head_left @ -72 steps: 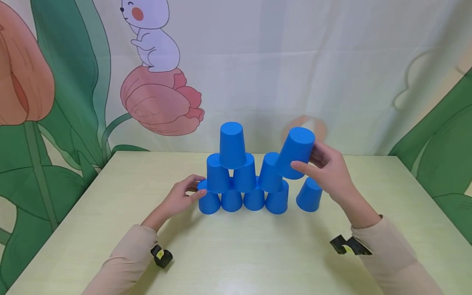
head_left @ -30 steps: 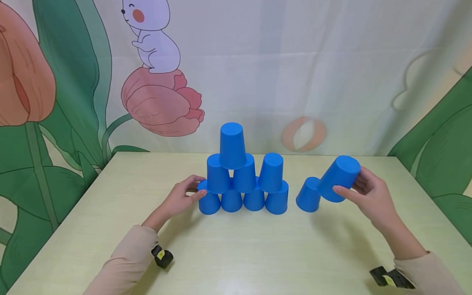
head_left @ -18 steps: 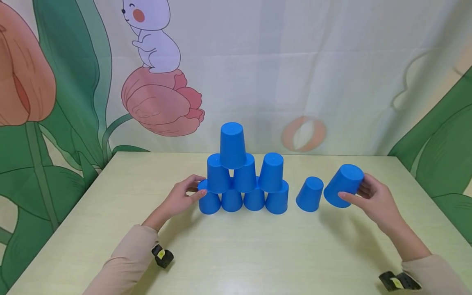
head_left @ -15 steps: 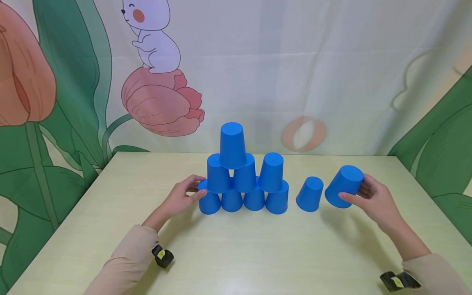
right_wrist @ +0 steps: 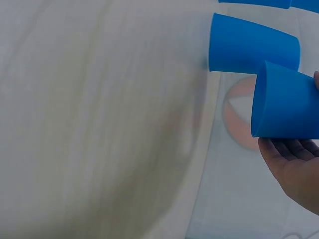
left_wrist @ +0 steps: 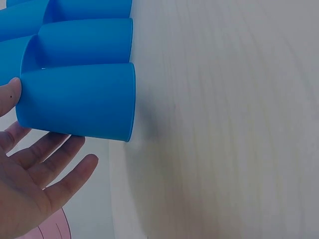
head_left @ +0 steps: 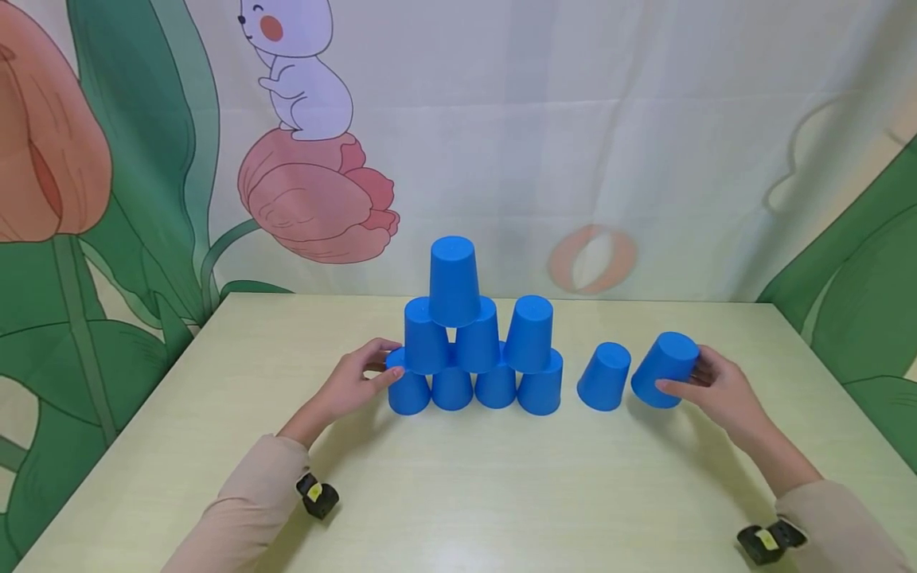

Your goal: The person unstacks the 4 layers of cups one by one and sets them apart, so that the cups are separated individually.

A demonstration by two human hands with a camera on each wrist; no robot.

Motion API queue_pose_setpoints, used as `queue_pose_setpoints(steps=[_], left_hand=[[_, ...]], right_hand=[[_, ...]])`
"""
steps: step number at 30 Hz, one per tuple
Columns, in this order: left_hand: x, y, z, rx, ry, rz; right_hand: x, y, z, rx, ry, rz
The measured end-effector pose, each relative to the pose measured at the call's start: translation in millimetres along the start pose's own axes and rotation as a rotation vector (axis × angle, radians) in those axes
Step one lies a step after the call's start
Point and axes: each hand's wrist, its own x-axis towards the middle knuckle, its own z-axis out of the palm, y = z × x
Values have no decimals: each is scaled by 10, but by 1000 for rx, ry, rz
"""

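**Lifted cup carried down to the right end of the row**

The right hand [head_left: 719, 391] has carried its upside-down blue plastic cup [head_left: 666, 370] away from the stack: 2.4 seconds ago it was held high beside the second tier of the blue cup pyramid [head_left: 473, 338], and it has since swung out to the right and sunk low over the pale wooden table [head_left: 458, 493]. It now sits tilted, just right of the lone blue cup [head_left: 604, 376], lower than half a second ago. The right forearm has drawn back towards the table's right edge.

No readable text, label or number shows anywhere.
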Motion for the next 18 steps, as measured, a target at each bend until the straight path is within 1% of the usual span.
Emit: queue_pose_setpoints(steps=[2,9,10,12,16,18], left_hand=[[-1,0,-4,3,1,4],[6,-17,-6,2,4,7],[9,-16,-7,3,4,8],[12,-17,-9,6,4,8],[20,-26,-4,10,-2,14],[21,-33,-3,11,-2,13]], right_hand=[[61,111,27,-8,-3,11],[389,792,118,-67,-9,22],[384,778,122,-69,-16,25],[328,634,118,-69,-40,38],[132,203,105,-70,-92,59],[113,166,104,-76,-116,60]])
